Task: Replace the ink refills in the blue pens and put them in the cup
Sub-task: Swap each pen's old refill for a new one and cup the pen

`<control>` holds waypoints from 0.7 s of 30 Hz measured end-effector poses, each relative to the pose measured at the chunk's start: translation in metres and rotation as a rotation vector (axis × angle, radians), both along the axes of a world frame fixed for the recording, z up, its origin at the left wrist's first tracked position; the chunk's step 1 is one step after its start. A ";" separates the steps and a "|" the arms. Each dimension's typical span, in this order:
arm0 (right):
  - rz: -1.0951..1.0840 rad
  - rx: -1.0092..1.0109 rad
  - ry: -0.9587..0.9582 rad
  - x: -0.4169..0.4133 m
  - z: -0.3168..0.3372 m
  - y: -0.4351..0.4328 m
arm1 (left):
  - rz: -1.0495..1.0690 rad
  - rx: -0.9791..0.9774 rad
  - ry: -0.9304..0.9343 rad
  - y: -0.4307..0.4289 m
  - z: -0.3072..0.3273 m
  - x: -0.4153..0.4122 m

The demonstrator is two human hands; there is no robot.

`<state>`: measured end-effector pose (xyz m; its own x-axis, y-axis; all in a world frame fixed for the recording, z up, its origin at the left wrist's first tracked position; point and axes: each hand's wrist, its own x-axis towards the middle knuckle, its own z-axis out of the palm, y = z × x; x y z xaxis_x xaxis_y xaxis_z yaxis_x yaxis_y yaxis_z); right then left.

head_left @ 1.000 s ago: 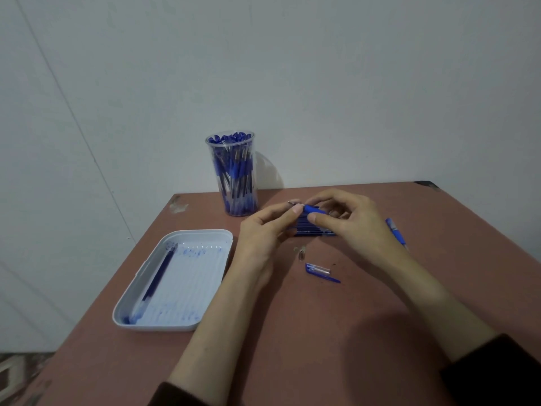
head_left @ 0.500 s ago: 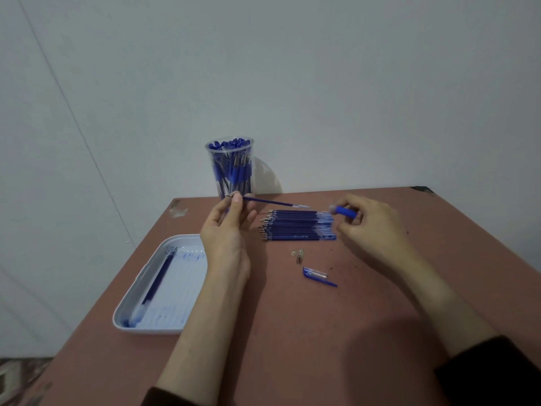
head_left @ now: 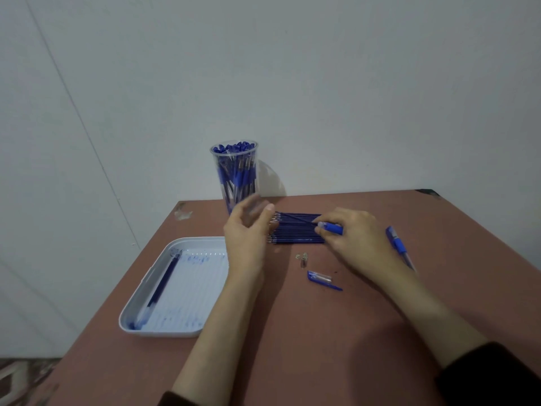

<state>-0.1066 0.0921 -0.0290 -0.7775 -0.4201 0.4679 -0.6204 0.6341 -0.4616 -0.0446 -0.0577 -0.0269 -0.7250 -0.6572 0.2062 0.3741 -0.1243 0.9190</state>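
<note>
Your right hand (head_left: pixel 357 238) pinches a short blue pen barrel (head_left: pixel 332 228) over the row of dark blue ink refills (head_left: pixel 295 235) lying on the reddish-brown tabletop (head_left: pixel 322 332). Your left hand (head_left: pixel 247 232) is blurred, its fingers loosely spread at the refills' tips. The clear plastic cup (head_left: pixel 218 162), packed with blue pens (head_left: pixel 238 177), stands just behind them. Another blue pen (head_left: pixel 399 247) lies beside your right wrist.

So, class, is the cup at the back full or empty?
Full. The clear cup is packed with blue pens, their tops level with its rim.
</note>
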 end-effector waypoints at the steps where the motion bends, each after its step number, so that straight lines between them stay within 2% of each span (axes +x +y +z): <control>1: -0.008 0.065 -0.017 -0.003 -0.002 0.001 | 0.095 -0.121 0.024 -0.002 0.001 0.002; 3: 0.002 0.209 -0.042 -0.006 -0.006 0.002 | 0.210 -0.257 0.073 -0.008 0.003 0.009; 5: 0.032 0.286 -0.063 -0.008 -0.009 0.002 | 0.247 -0.301 0.065 -0.017 0.004 0.013; 12: 0.027 0.251 -0.010 -0.013 -0.016 -0.004 | 0.226 -0.427 -0.076 -0.048 0.011 0.034; 14: 0.010 0.238 -0.001 -0.014 -0.018 -0.007 | 0.216 -0.564 -0.211 -0.061 0.014 0.041; 19: -0.027 0.219 0.002 -0.015 -0.021 -0.009 | 0.258 -1.093 -0.709 -0.095 0.013 0.061; 21: -0.033 0.224 0.005 -0.016 -0.021 -0.009 | 0.293 -1.210 -0.875 -0.105 0.011 0.068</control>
<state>-0.1222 0.0831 -0.0502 -0.7904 -0.4887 0.3693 -0.5997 0.7403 -0.3039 0.0239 -0.1631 -0.0156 -0.7794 -0.5513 0.2975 -0.4483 0.8226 0.3499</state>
